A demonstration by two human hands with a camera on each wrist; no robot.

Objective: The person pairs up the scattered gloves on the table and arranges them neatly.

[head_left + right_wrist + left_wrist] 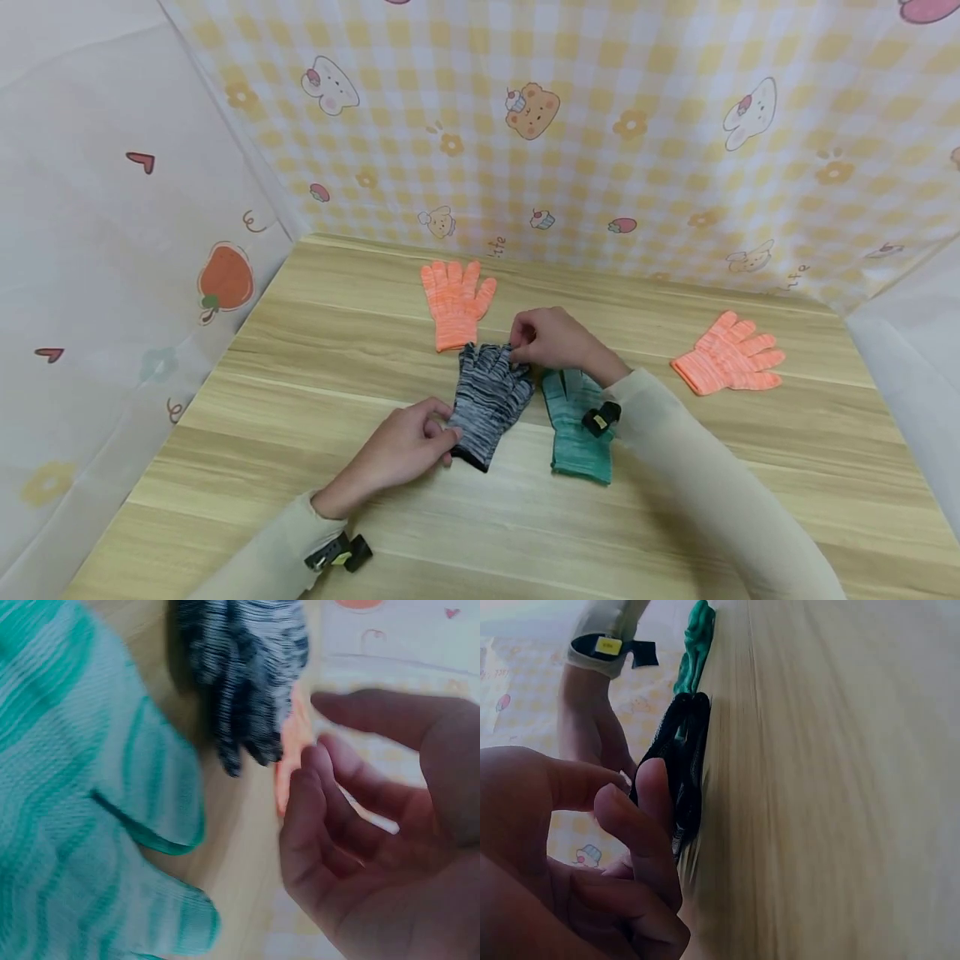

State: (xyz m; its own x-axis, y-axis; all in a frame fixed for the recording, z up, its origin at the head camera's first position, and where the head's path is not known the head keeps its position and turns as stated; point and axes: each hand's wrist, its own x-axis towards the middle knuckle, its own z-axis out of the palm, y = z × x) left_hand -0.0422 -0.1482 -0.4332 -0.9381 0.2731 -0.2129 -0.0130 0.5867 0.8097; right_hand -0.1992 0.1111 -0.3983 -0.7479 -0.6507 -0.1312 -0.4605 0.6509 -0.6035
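Observation:
A black-and-grey knit glove point(487, 400) lies flat in the middle of the table, its fingers pointing away. My left hand point(412, 442) pinches it at the cuff's left edge, thumb on top; in the left wrist view the curled fingers point(630, 847) partly hide the contact. Over the glove's fingertips is my right hand point(553, 337). The right wrist view shows that hand's fingers point(300, 825) loosely bent, with nothing between them and the thumb. Under my right forearm lies a green knit glove point(581, 458), partly covered.
An orange glove point(453, 304) lies just beyond the grey one. Another orange glove point(727, 358) is at the right of the wooden table point(315, 350). A yellow-checked cloth point(570, 167) hangs at the back, and a white printed sheet point(112, 250) on the left.

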